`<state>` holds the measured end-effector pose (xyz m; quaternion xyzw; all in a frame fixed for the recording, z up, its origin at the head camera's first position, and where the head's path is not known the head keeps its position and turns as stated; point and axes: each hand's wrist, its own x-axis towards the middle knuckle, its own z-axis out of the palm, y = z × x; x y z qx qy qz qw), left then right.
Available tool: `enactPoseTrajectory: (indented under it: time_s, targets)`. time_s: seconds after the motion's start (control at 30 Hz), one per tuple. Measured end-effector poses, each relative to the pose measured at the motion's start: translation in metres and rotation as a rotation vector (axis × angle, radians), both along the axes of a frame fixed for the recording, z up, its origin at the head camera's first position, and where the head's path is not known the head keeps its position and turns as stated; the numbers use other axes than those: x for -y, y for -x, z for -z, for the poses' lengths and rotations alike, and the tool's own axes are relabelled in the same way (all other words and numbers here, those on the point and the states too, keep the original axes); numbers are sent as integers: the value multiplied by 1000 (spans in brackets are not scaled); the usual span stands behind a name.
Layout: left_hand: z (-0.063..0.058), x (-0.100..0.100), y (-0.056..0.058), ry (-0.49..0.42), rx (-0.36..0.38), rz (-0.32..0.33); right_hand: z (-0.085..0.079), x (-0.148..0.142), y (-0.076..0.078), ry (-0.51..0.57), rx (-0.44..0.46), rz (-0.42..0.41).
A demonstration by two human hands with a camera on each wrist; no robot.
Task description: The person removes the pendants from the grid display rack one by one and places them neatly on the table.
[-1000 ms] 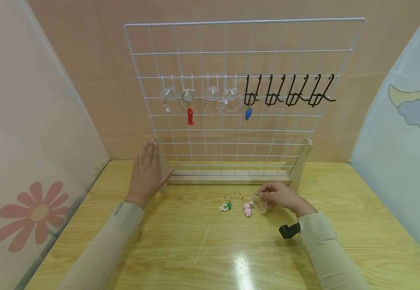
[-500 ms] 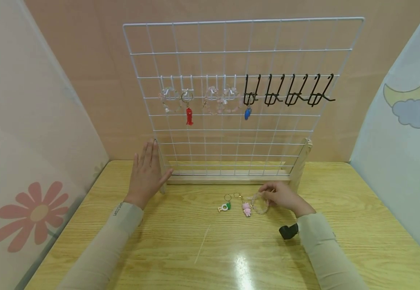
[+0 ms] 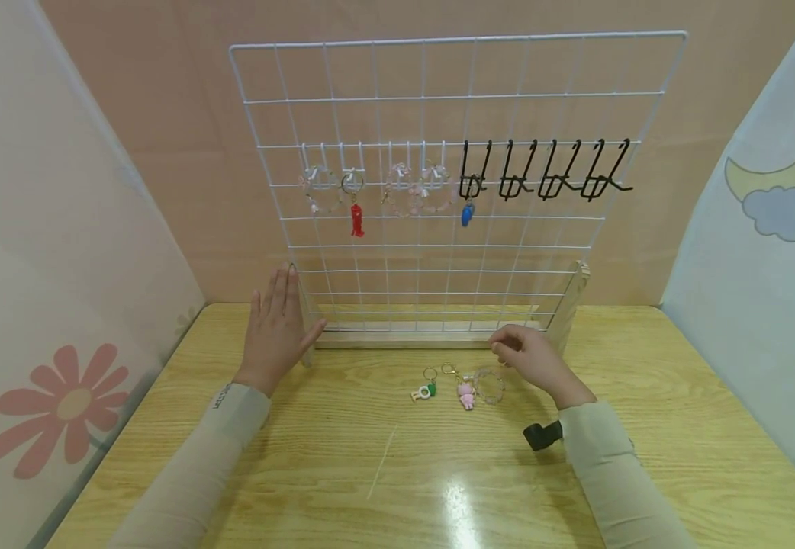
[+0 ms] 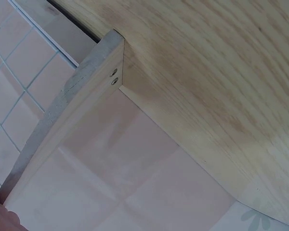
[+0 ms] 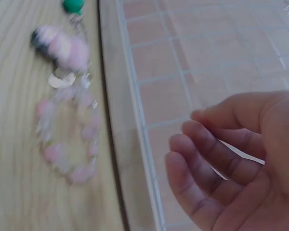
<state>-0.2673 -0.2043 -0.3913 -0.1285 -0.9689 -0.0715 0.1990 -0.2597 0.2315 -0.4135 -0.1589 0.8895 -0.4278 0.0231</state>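
My left hand (image 3: pixel 275 329) rests against the left wooden post (image 4: pixel 82 103) of a white wire grid rack (image 3: pixel 442 255), its fingers straight. Only a bit of that hand shows at the lower left corner of the left wrist view. My right hand (image 3: pixel 529 358) is in the air before the rack's wooden base, fingers loosely bent and holding nothing. Left of it on the table lies a pink and clear bead bracelet (image 5: pixel 82 175), beside a pink figure keychain (image 3: pixel 466 396). A keychain with a green and white charm (image 3: pixel 426 392) lies further left.
White hooks (image 3: pixel 323 177) on the rack carry bead bracelets (image 3: pixel 400 194) and a red keychain (image 3: pixel 357 219). A blue keychain (image 3: pixel 468 214) hangs from the leftmost of several black hooks (image 3: pixel 558 179). Side panels (image 3: pixel 748 252) flank the wooden table (image 3: pixel 288 473).
My right hand has let go of the bead bracelet, which now lies on the table, and has risen slightly toward the rack. The left hand has stayed at the post.
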Motion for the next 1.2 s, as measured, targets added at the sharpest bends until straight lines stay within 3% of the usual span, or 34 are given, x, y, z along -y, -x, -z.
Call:
enactPoseTrajectory:
  time_s: [0.27, 0.63, 1.2]
  targets:
    - [1, 1, 0, -1, -12, 9, -19, 16, -1, 164, -42, 111]
    - [1, 2, 0, -1, 3, 7, -56, 38, 1, 339, -168, 191]
    - [1, 2, -1, -1, 5, 7, -108, 68, 16, 503, -376, 223]
